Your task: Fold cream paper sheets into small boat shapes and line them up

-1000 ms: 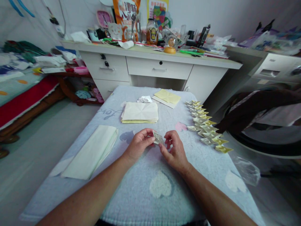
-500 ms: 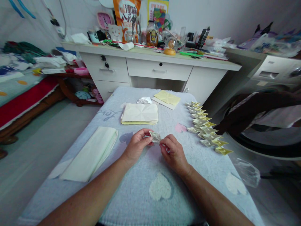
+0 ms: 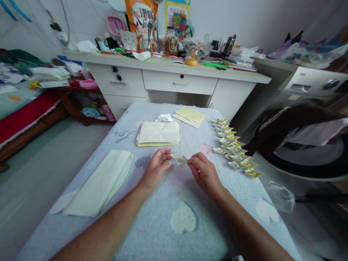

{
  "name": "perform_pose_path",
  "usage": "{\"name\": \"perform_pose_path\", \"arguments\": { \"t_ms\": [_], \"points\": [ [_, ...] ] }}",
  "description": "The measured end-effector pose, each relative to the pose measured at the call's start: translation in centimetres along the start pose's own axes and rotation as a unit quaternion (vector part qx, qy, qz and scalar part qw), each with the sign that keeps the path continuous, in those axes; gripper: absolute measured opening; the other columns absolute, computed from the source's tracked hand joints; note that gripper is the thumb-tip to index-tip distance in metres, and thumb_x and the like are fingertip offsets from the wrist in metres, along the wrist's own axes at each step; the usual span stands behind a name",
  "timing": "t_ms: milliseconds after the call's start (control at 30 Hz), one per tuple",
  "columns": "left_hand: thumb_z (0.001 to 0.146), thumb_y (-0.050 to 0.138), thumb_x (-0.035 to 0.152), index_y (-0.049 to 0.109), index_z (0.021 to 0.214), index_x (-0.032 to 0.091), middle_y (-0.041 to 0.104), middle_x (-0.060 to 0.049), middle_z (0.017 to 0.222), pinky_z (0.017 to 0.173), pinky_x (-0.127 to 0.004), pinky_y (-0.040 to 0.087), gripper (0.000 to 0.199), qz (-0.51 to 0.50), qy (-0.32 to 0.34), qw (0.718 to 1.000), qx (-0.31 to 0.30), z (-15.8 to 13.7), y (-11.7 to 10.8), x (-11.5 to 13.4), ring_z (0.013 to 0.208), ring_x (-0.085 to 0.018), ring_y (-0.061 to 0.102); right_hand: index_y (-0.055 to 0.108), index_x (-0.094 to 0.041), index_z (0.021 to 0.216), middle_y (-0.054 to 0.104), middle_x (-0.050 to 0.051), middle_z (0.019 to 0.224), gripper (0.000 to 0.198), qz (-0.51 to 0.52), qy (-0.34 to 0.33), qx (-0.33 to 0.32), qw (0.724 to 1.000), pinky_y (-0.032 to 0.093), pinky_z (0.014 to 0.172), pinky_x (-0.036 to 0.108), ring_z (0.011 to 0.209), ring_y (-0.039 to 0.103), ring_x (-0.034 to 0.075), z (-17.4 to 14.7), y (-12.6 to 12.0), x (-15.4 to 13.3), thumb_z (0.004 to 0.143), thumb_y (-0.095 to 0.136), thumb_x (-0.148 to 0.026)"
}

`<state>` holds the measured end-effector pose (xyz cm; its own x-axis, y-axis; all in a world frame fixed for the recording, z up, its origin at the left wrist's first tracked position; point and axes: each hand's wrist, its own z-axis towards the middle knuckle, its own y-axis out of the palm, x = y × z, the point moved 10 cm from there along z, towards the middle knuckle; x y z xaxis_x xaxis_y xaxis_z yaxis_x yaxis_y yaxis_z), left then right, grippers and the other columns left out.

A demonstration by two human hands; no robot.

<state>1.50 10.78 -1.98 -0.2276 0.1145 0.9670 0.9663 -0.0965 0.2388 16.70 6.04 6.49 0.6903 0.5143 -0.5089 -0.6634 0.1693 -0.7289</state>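
A small folded paper boat (image 3: 179, 159), pale with printed marks, is held up between my two hands above the cloth. My right hand (image 3: 206, 175) pinches its right tip between thumb and fingers. At the boat's left tip is my left hand (image 3: 155, 167), thumb and fingers apart; whether a fingertip still touches the paper I cannot tell. To the right, folded paper boats (image 3: 233, 148) in white and yellow stand in a slanting row. Beyond my left hand lies a stack of creased paper sheets (image 3: 158, 132).
A long folded paper bundle (image 3: 100, 185) lies at the left on the blue cloth (image 3: 152, 224). Farther back are a crumpled white paper (image 3: 164, 117) and yellow and white sheets (image 3: 190, 115). Behind stands a cluttered white desk (image 3: 163, 65); a washing machine (image 3: 304, 87) is at right.
My left thumb and fingers have come away from the boat's body and opened. The boat has stretched out wider, its right tip still in my right hand. The view has shifted slightly.
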Motion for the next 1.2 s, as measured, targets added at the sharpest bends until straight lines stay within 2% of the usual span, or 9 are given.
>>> {"name": "perform_pose_path", "arguments": {
  "t_ms": [167, 300, 400, 567, 667, 767, 1200],
  "points": [
    [0.069, 0.064, 0.015, 0.061, 0.106, 0.02, 0.059, -0.007, 0.113, 0.08, -0.029, 0.045, 0.037, 0.029, -0.006, 1.0, -0.005, -0.2, 0.2, 0.3, 0.101, -0.019, 0.058, 0.061, -0.02, 0.087, 0.06, 0.005, 0.086, 0.015, -0.072, 0.022, 0.011, 0.997, 0.042, 0.069, 0.027, 0.078, 0.056, 0.017, 0.8, -4.7, 0.0, 0.09, 0.048, -0.015],
    [0.069, 0.064, 0.016, 0.062, 0.104, 0.02, 0.061, -0.007, 0.112, 0.079, -0.029, 0.046, 0.035, 0.033, -0.001, 0.999, -0.01, -0.3, 0.4, 0.6, 0.099, -0.019, 0.058, 0.061, -0.02, 0.084, 0.061, 0.005, 0.083, 0.013, -0.155, 0.041, 0.049, 0.986, 0.042, 0.068, 0.028, 0.076, 0.057, 0.018, 1.3, -9.5, 1.9, 0.089, 0.049, -0.017],
    [0.069, 0.065, 0.018, 0.062, 0.104, 0.019, 0.061, -0.007, 0.109, 0.079, -0.029, 0.046, 0.035, 0.037, -0.003, 0.999, -0.01, -0.4, 0.4, 0.5, 0.099, -0.019, 0.057, 0.062, -0.018, 0.083, 0.062, 0.007, 0.085, 0.015, -0.203, 0.054, 0.056, 0.976, 0.042, 0.067, 0.028, 0.074, 0.059, 0.018, 1.8, -12.1, 5.7, 0.085, 0.048, -0.016],
    [0.07, 0.064, 0.021, 0.062, 0.105, 0.019, 0.061, -0.006, 0.108, 0.079, -0.028, 0.045, 0.035, 0.051, -0.007, 0.999, -0.017, -0.3, 0.4, 0.2, 0.1, -0.02, 0.056, 0.065, -0.017, 0.078, 0.064, 0.007, 0.08, 0.017, -0.271, 0.115, 0.07, 0.953, 0.043, 0.068, 0.027, 0.072, 0.059, 0.018, 2.9, -15.2, 14.3, 0.077, 0.048, -0.015],
    [0.069, 0.064, 0.022, 0.061, 0.105, 0.019, 0.06, -0.007, 0.108, 0.079, -0.029, 0.045, 0.036, 0.06, -0.008, 0.998, -0.024, -0.2, 0.6, 0.1, 0.1, -0.02, 0.056, 0.068, -0.016, 0.079, 0.065, 0.007, 0.077, 0.02, -0.307, 0.155, 0.066, 0.937, 0.042, 0.066, 0.027, 0.068, 0.058, 0.018, 3.2, -15.7, 18.0, 0.075, 0.048, -0.016],
    [0.069, 0.064, 0.023, 0.061, 0.103, 0.019, 0.06, -0.008, 0.109, 0.079, -0.03, 0.045, 0.035, 0.062, -0.008, 0.998, -0.023, -0.2, 0.6, 0.1, 0.099, -0.021, 0.056, 0.069, -0.016, 0.08, 0.067, 0.008, 0.078, 0.022, -0.317, 0.165, 0.047, 0.933, 0.042, 0.067, 0.028, 0.071, 0.059, 0.019, 3.5, -15.2, 20.0, 0.075, 0.048, -0.015],
    [0.069, 0.065, 0.022, 0.063, 0.101, 0.018, 0.063, -0.008, 0.104, 0.08, -0.031, 0.045, 0.032, 0.069, -0.005, 0.997, -0.029, -0.2, 0.6, 0.1, 0.099, -0.022, 0.057, 0.072, -0.015, 0.079, 0.07, 0.009, 0.084, 0.023, -0.31, 0.139, 0.008, 0.94, 0.046, 0.072, 0.027, 0.077, 0.064, 0.019, 3.7, -14.0, 22.3, 0.074, 0.049, -0.014]
  ]
}}
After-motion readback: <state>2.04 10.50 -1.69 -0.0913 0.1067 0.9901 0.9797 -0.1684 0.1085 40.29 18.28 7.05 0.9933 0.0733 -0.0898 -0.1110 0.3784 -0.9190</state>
